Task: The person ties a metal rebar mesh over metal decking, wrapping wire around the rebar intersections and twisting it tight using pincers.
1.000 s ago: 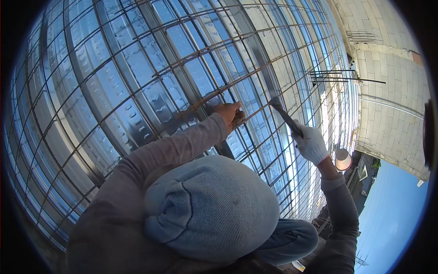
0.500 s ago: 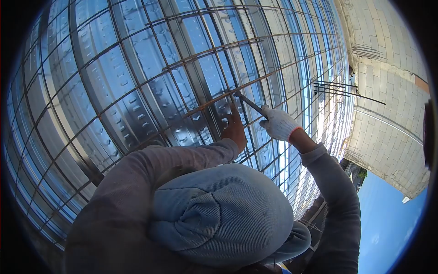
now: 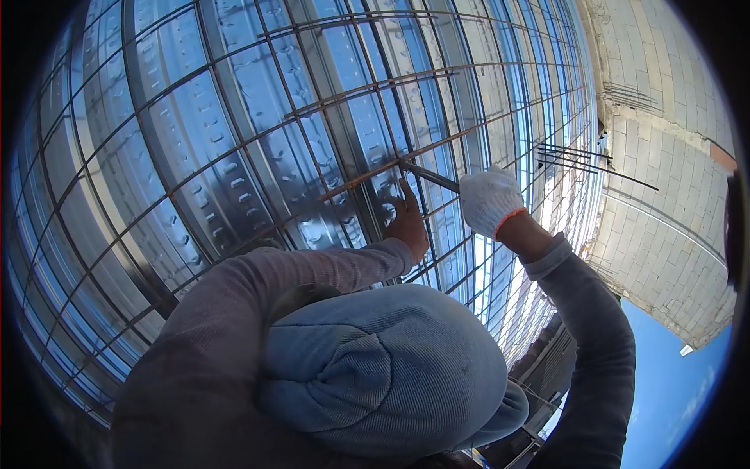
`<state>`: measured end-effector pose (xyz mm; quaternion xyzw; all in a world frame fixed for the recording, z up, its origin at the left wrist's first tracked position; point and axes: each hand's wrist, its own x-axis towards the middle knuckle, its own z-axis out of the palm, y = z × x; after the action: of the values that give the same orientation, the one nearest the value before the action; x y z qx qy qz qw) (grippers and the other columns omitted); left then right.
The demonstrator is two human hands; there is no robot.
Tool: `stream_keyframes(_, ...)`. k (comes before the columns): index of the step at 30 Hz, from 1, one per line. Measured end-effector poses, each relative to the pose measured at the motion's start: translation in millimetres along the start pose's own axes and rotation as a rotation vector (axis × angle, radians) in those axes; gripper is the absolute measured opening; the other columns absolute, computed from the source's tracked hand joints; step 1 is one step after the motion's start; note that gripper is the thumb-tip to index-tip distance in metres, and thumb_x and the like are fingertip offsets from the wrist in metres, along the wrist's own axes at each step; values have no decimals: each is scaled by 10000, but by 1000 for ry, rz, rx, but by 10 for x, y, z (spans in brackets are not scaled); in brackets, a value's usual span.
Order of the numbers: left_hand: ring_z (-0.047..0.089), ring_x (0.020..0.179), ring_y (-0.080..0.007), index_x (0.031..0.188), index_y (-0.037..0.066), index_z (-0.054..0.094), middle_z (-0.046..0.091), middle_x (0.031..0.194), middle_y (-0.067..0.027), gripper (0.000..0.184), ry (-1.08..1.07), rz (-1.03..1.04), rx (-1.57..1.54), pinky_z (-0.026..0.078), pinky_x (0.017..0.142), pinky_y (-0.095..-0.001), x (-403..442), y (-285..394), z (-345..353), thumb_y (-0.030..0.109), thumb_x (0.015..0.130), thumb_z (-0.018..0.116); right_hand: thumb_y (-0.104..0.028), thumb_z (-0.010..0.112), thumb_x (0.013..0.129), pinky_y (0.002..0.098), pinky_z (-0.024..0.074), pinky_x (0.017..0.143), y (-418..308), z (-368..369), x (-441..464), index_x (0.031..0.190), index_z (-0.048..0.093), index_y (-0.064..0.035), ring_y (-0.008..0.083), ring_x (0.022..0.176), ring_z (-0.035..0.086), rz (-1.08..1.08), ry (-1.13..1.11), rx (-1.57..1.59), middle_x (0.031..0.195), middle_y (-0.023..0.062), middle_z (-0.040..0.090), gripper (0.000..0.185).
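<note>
My right hand (image 3: 494, 200), in a white knitted glove with an orange cuff edge, is closed around a dark long-handled metal tool (image 3: 434, 177). The tool's tip meets a crossing of the rusty steel bars (image 3: 367, 177). Bare, my left hand (image 3: 408, 225) is just below that crossing, its index finger stretched up close to the tool's tip. The other left fingers are bent and partly hidden, and I see nothing held in them. Behind the bars lies shiny ribbed metal decking (image 3: 223, 168) with embossed marks.
A blue-grey denim seat or cap-like cloth form (image 3: 391, 367) fills the lower middle. Several dark bar ends (image 3: 574, 155) stick out near the pale block wall (image 3: 664, 141) on the right. The bar grid spreads across the decking. Sky (image 3: 664, 391) shows at lower right.
My right hand has moved slightly right and turned, with the tool's handle swinging flatter while its tip stays at the crossing. My left hand has barely moved.
</note>
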<state>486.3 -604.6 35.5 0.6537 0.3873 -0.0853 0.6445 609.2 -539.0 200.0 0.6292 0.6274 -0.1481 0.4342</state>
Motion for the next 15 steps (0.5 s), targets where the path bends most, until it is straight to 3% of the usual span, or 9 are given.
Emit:
stream_keyframes(2,720,982,-370,1591,-39,-104,464,1416,-349,942,140,150,-236,623,794,-382,-9,-82,82,69,965,591,-176,616,915,465,567,709,50,159,17,929,718,-31,358,791,730,31,-23,86,787,189,712,178)
stream_keyframes(3,720,982,-370,1591,-39,-104,464,1416,-349,942,139,151,-236,623,794,-382,-32,-91,88,69,965,591,-206,617,926,461,558,672,79,265,26,912,727,-32,346,767,729,65,-46,175,799,159,726,206)
stream_keyframes(5,707,988,-288,1556,-56,243,646,1222,-229,682,137,92,-821,583,870,-402,-130,-58,-36,136,991,573,-240,640,932,445,539,648,35,331,11,898,716,-18,325,714,705,49,-145,336,757,160,701,238)
stream_keyframes(6,707,988,-288,1556,-56,243,646,1222,-229,682,137,90,-823,583,870,-402,-82,-117,-48,136,991,573,-275,663,937,428,521,624,-5,375,-7,883,704,-3,304,661,681,31,-246,497,715,160,676,280)
stream_keyframes(7,685,1035,-269,1455,-39,385,663,1192,-182,524,74,33,-1077,542,935,-387,11,-205,-46,172,1009,563,-275,663,937,428,521,624,-69,451,-44,883,704,-3,304,661,681,30,-250,497,715,160,676,280)
stream_keyframes(8,663,1082,-250,1354,-22,526,680,1162,-135,400,11,-24,-1329,502,999,-371,61,-253,-96,208,1027,552,-314,684,935,418,509,622,-154,560,-85,880,691,7,291,641,654,120,-245,747,687,155,647,325)
stream_keyframes(10,661,1089,-245,1276,4,569,682,1157,-129,329,-60,-91,-1355,491,1024,-384,60,-282,-213,232,1041,530,-373,712,933,413,496,624,-297,936,-111,882,680,3,274,604,591,230,-200,1063,651,131,592,380)
stream_keyframes(11,659,1097,-239,1198,30,613,683,1152,-124,287,-129,-150,-1383,480,1048,-397,84,-284,-261,256,1056,508,-359,720,954,337,477,584,-362,1049,-92,869,695,-10,144,599,587,154,-68,1016,649,58,617,360)
stream_keyframes(15,638,1157,-237,1203,45,597,668,1204,-126,312,-200,-97,-1387,468,1084,-410,88,-284,-262,314,1052,552,-360,715,958,341,487,591,-352,1175,-90,886,704,-16,157,598,594,215,-59,1016,680,62,638,351)
